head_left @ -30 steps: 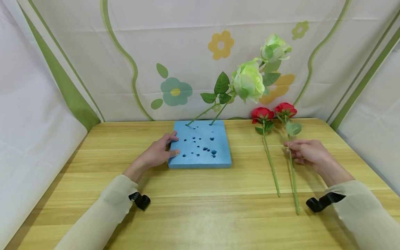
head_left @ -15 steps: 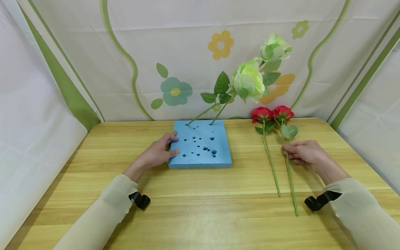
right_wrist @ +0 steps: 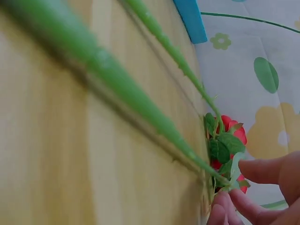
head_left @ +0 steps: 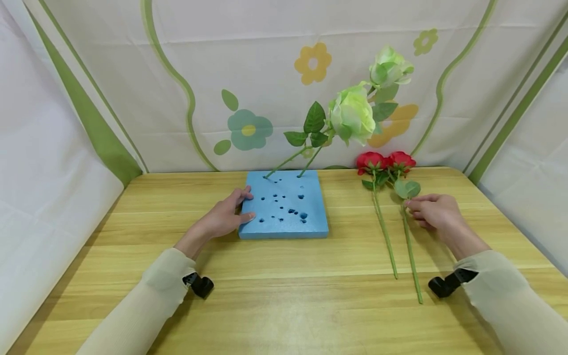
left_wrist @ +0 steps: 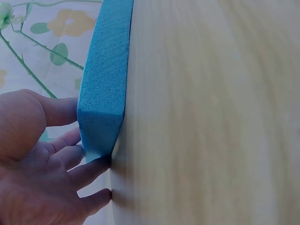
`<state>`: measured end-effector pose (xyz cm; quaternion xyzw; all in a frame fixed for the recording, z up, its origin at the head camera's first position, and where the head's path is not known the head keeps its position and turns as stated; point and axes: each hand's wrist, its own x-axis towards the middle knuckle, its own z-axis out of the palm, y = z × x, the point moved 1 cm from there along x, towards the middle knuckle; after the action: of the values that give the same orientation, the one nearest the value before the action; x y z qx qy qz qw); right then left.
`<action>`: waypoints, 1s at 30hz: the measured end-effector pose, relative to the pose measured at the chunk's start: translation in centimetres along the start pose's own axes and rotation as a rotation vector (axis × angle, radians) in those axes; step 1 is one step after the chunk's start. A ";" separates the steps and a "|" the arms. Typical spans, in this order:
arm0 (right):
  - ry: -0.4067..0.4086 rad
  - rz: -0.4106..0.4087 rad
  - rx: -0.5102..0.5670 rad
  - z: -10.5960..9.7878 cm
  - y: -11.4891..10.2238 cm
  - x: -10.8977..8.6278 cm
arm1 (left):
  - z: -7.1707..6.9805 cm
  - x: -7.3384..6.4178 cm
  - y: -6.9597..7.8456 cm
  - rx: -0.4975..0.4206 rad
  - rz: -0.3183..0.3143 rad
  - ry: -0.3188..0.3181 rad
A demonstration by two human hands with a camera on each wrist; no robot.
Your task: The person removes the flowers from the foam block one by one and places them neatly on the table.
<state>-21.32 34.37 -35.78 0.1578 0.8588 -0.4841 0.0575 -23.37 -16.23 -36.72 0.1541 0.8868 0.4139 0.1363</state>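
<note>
My left hand [head_left: 222,214] rests at the left edge of a blue foam block [head_left: 317,228] pitted with holes. Its thumb and a finger lie over the edge, and in the left wrist view the loosely spread fingers [left_wrist: 77,176] touch the block's side. My right hand [head_left: 437,212] holds a red rose [head_left: 403,160] by its stem just below the leaves. From the right wrist view, thumb and fingers stand on either side of that stem [right_wrist: 140,103], which runs low over the table. A second red rose [head_left: 369,161] lies to its left, the two blooms overlapping.
Two pale green roses, one large in front [head_left: 352,116] and one behind [head_left: 390,69], stand in the block's back holes and lean right. A patterned cloth [head_left: 177,123] rises behind the wooden table [head_left: 284,305].
The right-hand red rose has shifted left, its bloom now against the other. My right hand has moved left with it and a little up its stem. The left hand stays in place.
</note>
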 end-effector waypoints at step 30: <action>0.055 -0.346 0.458 8.5 -10.4 -1.0 | 0.1 -0.2 0.2 0.038 0.000 0.006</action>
<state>-24.23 21.89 -31.57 0.0308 0.7423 -0.6637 -0.0863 -23.13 -16.12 -36.63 0.1553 0.8948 0.3976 0.1307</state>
